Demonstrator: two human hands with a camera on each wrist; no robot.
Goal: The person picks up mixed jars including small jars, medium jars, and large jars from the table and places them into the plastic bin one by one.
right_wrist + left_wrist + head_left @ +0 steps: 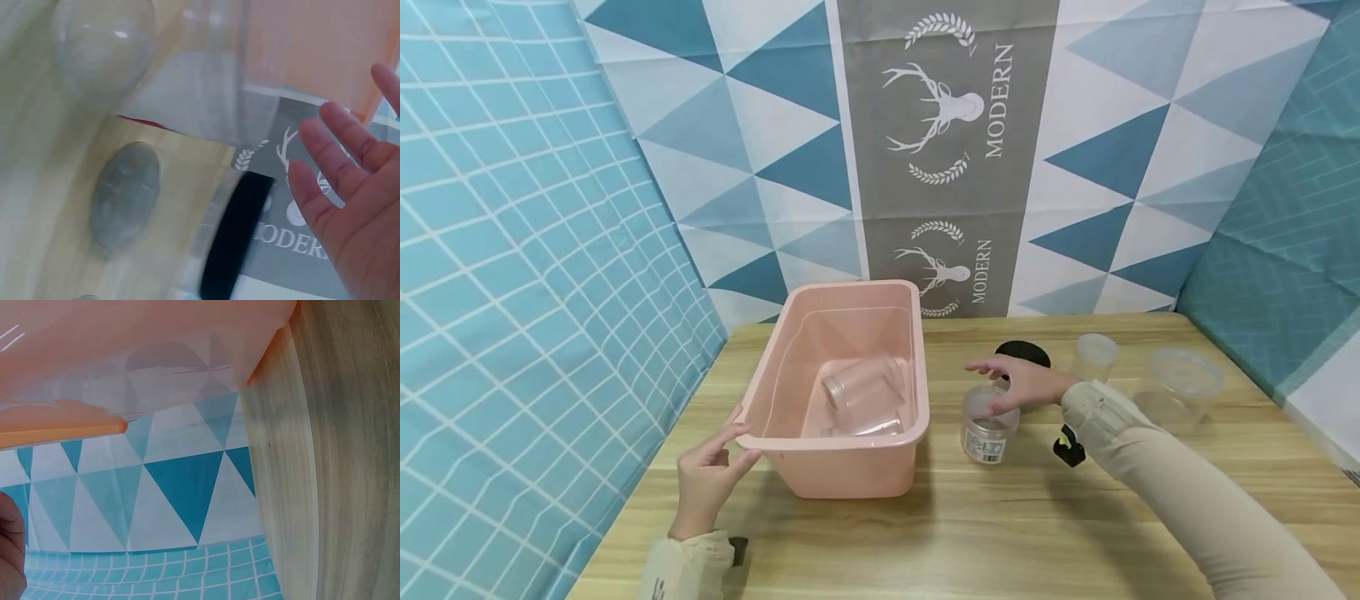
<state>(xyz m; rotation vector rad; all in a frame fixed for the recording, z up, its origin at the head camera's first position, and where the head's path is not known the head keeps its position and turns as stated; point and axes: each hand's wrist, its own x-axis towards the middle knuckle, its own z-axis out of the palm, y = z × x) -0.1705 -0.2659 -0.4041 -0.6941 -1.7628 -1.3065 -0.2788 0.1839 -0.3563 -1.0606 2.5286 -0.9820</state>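
My left hand (706, 483) pinches the near left corner of the rim of a pink plastic tub (850, 471). Two clear plastic jars (865, 390) lie on their sides inside that tub. Over a clear open jar (983, 437) with a printed label, my right hand (1033, 382) hovers with its fingers spread, and the right wrist view shows them apart from the jar (206, 94). Just behind this hand stands a clear jar with a black lid (1024, 353), partly hidden in the head view. Only part of the left hand (9, 550) shows in its wrist view.
Two more clear containers stand to the right on the wooden table (1000, 533): a narrow one (1096, 354) and a wider one (1183, 383) with a lid. Patterned cloth (775, 167) hangs behind, and blue checked cloth (535, 292) borders the left side.
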